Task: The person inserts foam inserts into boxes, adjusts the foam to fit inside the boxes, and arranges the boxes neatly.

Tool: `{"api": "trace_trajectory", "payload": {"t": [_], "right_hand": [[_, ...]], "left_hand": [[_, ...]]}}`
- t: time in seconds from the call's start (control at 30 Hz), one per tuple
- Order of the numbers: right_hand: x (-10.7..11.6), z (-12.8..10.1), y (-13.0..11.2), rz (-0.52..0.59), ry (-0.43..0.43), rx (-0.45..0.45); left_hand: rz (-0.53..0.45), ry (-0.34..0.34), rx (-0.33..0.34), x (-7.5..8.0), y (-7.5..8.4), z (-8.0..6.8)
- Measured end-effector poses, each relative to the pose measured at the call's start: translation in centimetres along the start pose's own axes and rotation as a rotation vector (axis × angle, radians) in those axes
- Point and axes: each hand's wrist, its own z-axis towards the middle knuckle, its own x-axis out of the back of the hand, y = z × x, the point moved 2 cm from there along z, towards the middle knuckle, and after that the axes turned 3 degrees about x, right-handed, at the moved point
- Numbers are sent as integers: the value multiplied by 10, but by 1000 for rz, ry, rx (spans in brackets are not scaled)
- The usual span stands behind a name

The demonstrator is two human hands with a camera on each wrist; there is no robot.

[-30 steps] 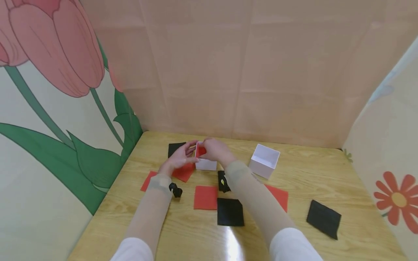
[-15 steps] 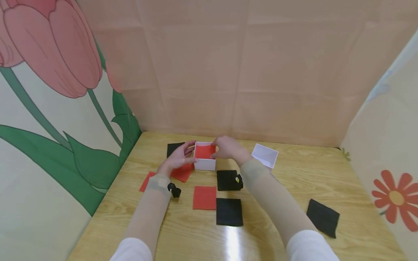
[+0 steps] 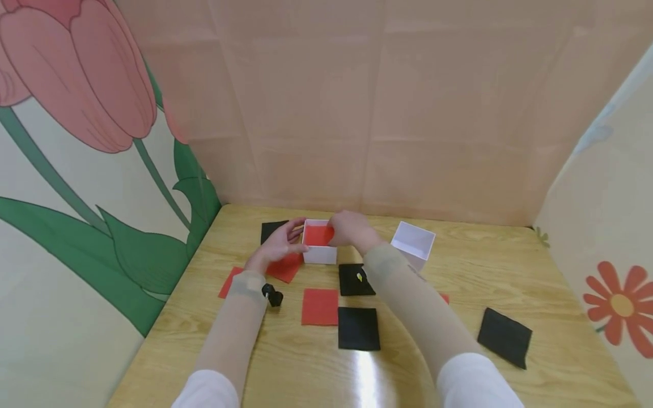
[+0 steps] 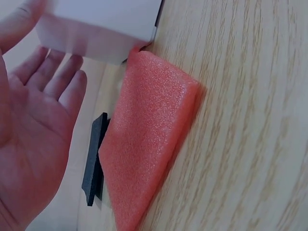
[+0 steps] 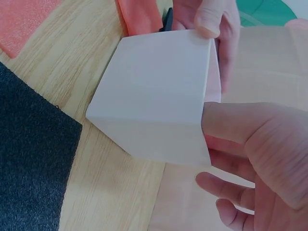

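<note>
A small white box stands upright near the back of the table, its top uncovered and a red foam square inside. My left hand lies along the box's left side, its extended fingers against the wall and thumb at the near rim. Over the box's right side, my right hand reaches in and pinches the foam square's edge between thumb and index finger; those fingertips are partly hidden. In the right wrist view, its other fingers curl loosely outside the box.
A second white box stands to the right. Red squares and black squares lie scattered on the wooden table. Another black square lies in front of the box, partly under my right wrist.
My right hand has moved right from the middle of the box to its right side, uncovering the red foam square inside. My left hand has stayed at the box.
</note>
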Motion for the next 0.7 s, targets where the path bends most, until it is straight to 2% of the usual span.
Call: {"api": "trace_trajectory", "payload": {"t": [0.27,0.7], "right_hand": [[-3,6,-3,-52,-22,-36],[-9,11,-2,-56,-32,-62]], "left_hand": [[12,-4,5,0,1,0],[-6,-6,5,1,0,-1]]}}
